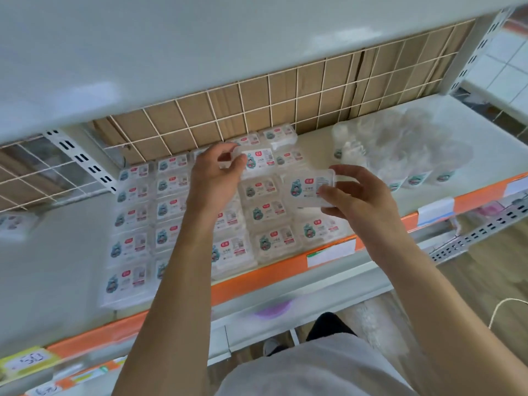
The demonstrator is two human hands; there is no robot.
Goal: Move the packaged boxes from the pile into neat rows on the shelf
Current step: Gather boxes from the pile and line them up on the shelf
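Clear plastic boxes with teal-and-red labels lie in rows (183, 212) on the shelf (285, 270), and the left hand (214, 178) has its grip pinched on one box (258, 160) at the back of a row, seemingly setting it in place. Just right of that grip, the right hand (360, 195) clamps thumb and fingers on another box (310, 188) above the rows, while the pile (405, 158) in loose clear wrap lies further right. Placing seems under way; next, the right-hand box needs squaring into the unfinished row beneath it.
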